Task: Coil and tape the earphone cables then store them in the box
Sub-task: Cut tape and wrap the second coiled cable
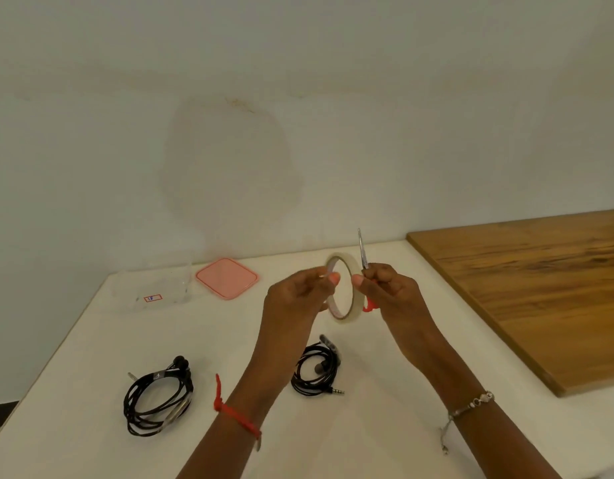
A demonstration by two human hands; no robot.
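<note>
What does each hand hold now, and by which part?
The left hand pinches the tape roll at its upper rim. The right hand holds the scissors by the red handles.

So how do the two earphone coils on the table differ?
The left coil is a wide, loose loop with clear tape bands showing; the right coil is smaller and tighter, its jack sticking out. Both are black and lie on the white table.

Head-worn wide view, forward-down, close over table (360, 433).
</note>
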